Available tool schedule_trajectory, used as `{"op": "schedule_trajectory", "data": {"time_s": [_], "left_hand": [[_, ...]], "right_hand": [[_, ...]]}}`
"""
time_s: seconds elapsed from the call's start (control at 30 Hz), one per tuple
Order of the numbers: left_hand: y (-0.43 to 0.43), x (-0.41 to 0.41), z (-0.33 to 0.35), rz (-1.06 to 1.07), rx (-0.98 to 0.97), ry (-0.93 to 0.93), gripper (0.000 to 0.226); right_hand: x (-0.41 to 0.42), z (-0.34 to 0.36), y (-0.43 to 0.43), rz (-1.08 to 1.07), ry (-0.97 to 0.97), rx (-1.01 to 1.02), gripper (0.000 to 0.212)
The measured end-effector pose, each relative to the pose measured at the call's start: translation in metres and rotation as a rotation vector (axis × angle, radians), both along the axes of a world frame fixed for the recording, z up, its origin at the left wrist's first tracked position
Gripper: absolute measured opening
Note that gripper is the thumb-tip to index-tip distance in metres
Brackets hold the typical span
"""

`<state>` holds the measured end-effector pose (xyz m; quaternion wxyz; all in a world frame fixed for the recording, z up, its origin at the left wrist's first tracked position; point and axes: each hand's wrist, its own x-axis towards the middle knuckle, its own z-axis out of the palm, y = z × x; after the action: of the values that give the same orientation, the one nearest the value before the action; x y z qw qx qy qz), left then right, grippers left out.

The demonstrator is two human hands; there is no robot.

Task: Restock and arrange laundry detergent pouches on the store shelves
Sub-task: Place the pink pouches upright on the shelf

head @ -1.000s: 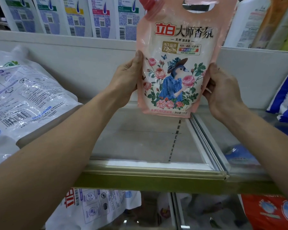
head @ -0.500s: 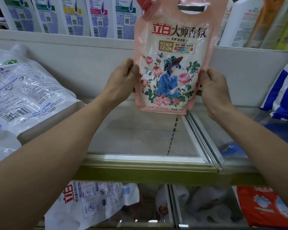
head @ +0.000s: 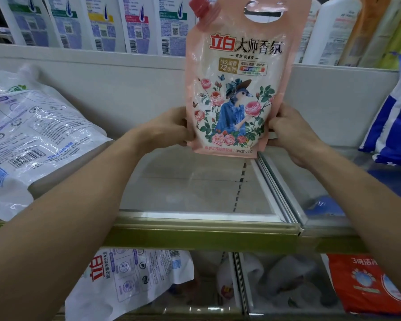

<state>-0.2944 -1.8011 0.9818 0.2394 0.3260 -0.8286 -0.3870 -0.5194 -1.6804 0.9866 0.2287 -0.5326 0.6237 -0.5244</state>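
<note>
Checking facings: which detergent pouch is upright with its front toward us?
The pink rose-printed pouch, held by the left hand and right hand; the white pouch at left lies down, barcode side up.

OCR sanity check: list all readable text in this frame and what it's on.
"立白大师香氛": pink pouch, top.
"天然 洗衣液": same, beneath.
"持久留香 72小时": same, gold box.
"净含量 1千克": same, bottom edge.
"立白": lower-shelf white pouch, sideways.
"3倍洁": red pouch, then cut off.
Too small to read: bottles back labels, large white pouch print.

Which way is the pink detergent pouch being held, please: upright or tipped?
Upright. The pink pouch has its red cap on top; the left hand and right hand grip its lower sides.
</note>
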Motion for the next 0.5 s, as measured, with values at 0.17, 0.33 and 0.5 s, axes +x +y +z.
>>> {"op": "schedule_trajectory", "data": {"time_s": [0.17, 0.33, 0.5], "left_hand": [[-0.006, 0.003, -0.002, 0.043, -0.049, -0.059, 0.043], [-0.010, 0.006, 0.003, 0.099, -0.078, -0.039, 0.044], [-0.009, 0.010, 0.007, 0.134, -0.076, -0.034, 0.045]], "right_hand": [[-0.001, -0.003, -0.001, 0.011, -0.014, -0.025, 0.050], [0.000, -0.007, -0.002, -0.012, -0.034, -0.078, 0.047], [0.004, -0.009, -0.004, 0.027, -0.021, -0.090, 0.040]]}}
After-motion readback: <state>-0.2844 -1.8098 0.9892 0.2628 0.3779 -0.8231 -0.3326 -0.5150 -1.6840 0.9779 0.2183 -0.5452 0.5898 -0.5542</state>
